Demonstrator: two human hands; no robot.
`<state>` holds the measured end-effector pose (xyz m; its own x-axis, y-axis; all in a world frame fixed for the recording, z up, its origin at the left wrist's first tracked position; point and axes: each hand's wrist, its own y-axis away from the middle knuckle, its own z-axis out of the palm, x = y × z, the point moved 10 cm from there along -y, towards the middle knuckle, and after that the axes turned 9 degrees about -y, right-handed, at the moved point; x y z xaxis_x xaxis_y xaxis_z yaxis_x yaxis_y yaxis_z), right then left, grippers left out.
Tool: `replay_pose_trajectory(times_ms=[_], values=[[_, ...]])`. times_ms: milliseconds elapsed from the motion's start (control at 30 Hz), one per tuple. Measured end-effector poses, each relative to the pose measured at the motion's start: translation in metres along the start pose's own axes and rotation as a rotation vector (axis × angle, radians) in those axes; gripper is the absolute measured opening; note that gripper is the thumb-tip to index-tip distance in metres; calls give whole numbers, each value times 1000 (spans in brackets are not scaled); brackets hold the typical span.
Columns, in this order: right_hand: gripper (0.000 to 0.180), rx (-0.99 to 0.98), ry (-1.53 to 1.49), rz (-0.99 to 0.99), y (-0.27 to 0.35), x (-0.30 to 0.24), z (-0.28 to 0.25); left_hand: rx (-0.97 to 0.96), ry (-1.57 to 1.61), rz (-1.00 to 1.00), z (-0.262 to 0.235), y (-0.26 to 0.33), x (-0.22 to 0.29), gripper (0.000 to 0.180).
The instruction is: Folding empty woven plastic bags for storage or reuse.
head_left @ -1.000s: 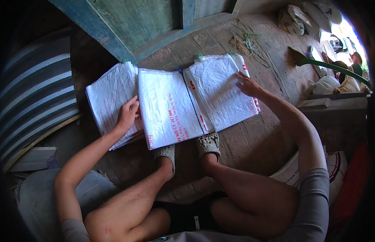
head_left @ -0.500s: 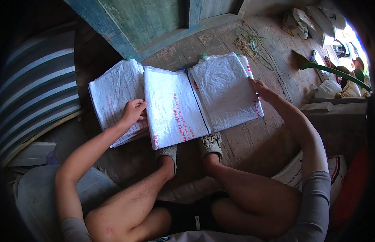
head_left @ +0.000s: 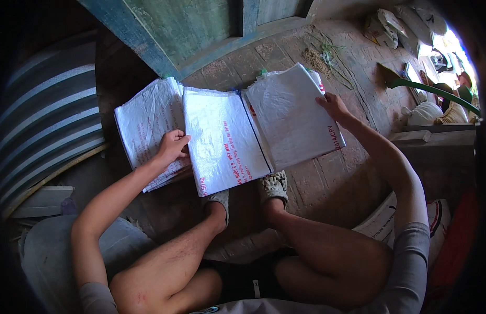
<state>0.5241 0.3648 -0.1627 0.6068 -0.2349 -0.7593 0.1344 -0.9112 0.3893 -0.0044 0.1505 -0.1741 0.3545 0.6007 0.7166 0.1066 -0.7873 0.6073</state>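
Note:
Flat white woven plastic sacks with red print lie folded in piles in front of me. A folded sack (head_left: 216, 141) in the middle has its left edge at the fingers of my left hand (head_left: 173, 145), which are bent closed on it. That hand rests over the left pile of sacks (head_left: 143, 118). To the right, past a dark stripe, lies a blank-faced sack layer (head_left: 287, 107). My right hand (head_left: 335, 110) pinches its right edge, thumb on top and the other fingers partly hidden. Beneath that layer, more sack edges show at the far side.
A blue-green wooden door or cabinet (head_left: 201, 36) stands beyond the sacks. Corrugated grey sheets (head_left: 54, 110) are at left. On the brick floor (head_left: 316, 178) are my shoes (head_left: 275, 186). A green-handled tool (head_left: 426, 86) and filled bags (head_left: 426, 115) are at right.
The right sack layer has lifted and tilted slightly, its far corner shifting away and left, with my right hand. The middle sack has slid a little to the left. My left hand has barely moved.

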Motion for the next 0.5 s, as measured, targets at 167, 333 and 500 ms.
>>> replay_pose_trajectory(times_ms=[167,333,500], values=[[39,87,-16,-74,7,-32,3,36,-68,126,3,9,17,24],[34,123,-48,-93,13,-65,10,44,-77,216,15,32,61,23],[33,20,-232,-104,48,-129,45,107,-177,432,23,52,106,22]])
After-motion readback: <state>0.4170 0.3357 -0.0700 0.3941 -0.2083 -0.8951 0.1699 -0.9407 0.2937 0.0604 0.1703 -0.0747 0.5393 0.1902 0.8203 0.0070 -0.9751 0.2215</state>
